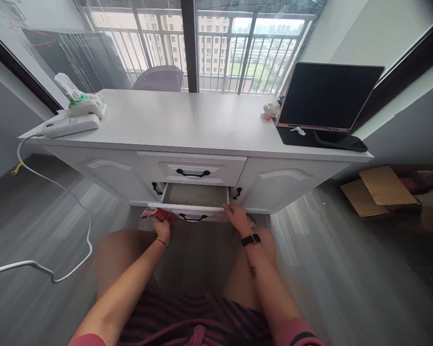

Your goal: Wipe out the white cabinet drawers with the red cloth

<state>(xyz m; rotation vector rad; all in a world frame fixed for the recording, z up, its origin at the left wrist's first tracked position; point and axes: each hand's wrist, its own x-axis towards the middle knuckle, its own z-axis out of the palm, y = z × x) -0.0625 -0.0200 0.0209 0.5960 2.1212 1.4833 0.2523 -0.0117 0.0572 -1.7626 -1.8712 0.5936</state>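
Striped garment (pixel 166 312): covered the person's lap at the lower edge of the view; both forearms extended past it toward the cabinet (pixel 303 173).
Left grip (pixel 161 228): closed around the red cloth (pixel 161 214); a bracelet (pixel 162 242) encircled the wrist.
Red cloth: located at the left front corner of the lower drawer (pixel 197 195); outline partly blurred.
Right grip (pixel 238 218): positioned at the right front corner of the lower drawer, fingers at its edge; whether they clasped it could not be determined. A dark watch (pixel 251 240) was worn on the wrist.
Lower drawer: pulled out, interior base visible; black handle (pixel 193 217) mounted on its front.
Upper drawer (pixel 166 169): seated flush, directly above.
Cabinet top, left: tissue pack (pixel 90 105) behind a white power strip (pixel 72 126).
Cabinet top, right: dark screen (pixel 332 96), tilted, on a black stand.
Floor, right: opened cardboard box (pixel 388 192).
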